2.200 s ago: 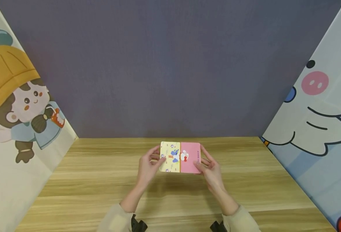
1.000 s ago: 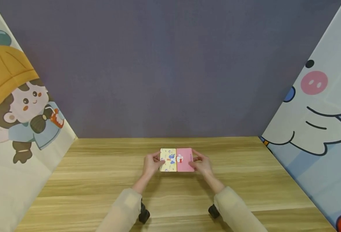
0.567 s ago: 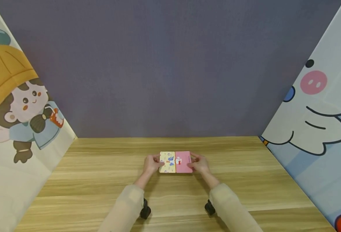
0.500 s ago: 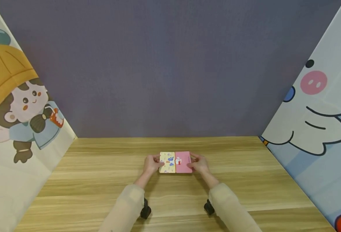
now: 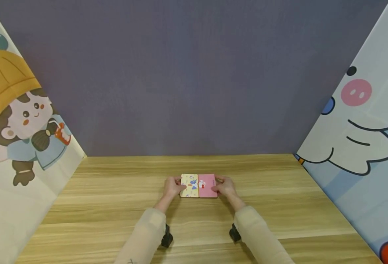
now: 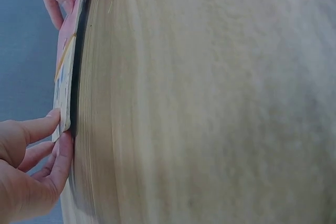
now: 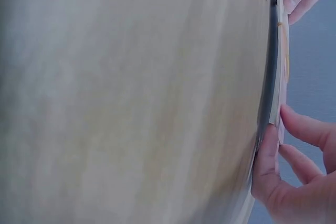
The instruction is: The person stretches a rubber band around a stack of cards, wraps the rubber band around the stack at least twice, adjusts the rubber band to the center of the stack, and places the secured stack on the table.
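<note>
A small notebook [image 5: 207, 190], yellow with a blue figure on its left half and pink with a white rabbit on its right, lies level between both hands. My left hand [image 5: 171, 187] pinches the yellow end, thumb on top and fingers beneath. At the pink end, my right hand [image 5: 226, 187] does likewise. Seen edge-on in the left wrist view, the notebook [image 6: 65, 85] is thin, with an orange strip across its middle. A dark gap or shadow shows between it and the tabletop. The right wrist view has its edge [image 7: 276, 93] held by my right hand [image 7: 294, 177].
The wooden table [image 5: 114, 227] stretches out on all sides of the hands. Behind it rises a plain grey-purple panel [image 5: 194, 73]. Cartoon-printed panels stand at the left [image 5: 32, 205] and right [image 5: 355, 198]. Black wrist devices [image 5: 167, 236] sit under the sleeves.
Both hands have lowered the notebook toward the table, so it looks smaller and sits slightly lower and further left in the head view. Their pinch on its two ends has stayed.
</note>
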Tool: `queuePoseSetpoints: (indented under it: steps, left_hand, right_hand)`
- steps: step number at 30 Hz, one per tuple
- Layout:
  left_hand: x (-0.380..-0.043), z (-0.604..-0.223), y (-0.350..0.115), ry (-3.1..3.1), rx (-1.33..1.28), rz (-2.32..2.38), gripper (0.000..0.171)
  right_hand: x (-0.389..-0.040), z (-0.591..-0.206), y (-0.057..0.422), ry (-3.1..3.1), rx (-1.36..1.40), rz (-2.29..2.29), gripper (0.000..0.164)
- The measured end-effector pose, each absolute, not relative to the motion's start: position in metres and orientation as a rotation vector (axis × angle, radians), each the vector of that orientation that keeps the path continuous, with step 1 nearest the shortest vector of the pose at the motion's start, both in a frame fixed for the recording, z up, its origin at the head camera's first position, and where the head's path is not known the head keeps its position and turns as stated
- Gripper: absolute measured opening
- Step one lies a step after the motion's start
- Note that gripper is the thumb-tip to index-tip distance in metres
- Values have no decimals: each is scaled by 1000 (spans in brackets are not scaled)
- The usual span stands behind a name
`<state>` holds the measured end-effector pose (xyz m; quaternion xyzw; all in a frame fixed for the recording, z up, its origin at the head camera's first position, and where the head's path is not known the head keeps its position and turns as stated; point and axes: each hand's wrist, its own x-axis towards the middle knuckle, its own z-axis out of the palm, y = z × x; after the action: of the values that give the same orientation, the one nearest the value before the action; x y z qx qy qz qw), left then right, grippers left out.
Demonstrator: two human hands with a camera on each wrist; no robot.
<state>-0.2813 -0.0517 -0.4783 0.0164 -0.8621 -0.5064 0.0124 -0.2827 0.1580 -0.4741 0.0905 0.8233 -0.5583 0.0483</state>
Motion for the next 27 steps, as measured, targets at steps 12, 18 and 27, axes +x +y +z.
queuePoseSetpoints:
  steps: [12,18,27]
  left_hand:
    - [-279,-476,-54,-2723,47,-1468,40]
    - [-275,-478,-62,-2726,25,-1421,28]
    - [-266,-476,-72,-2689,-217,-1359,35]
  right_hand:
    - [-281,-476,155,2653,206,-1557,50]
    - [-278,-476,154,2618,175,-1633,43]
    - [-269,-476,167,2901,-107,-1488,36]
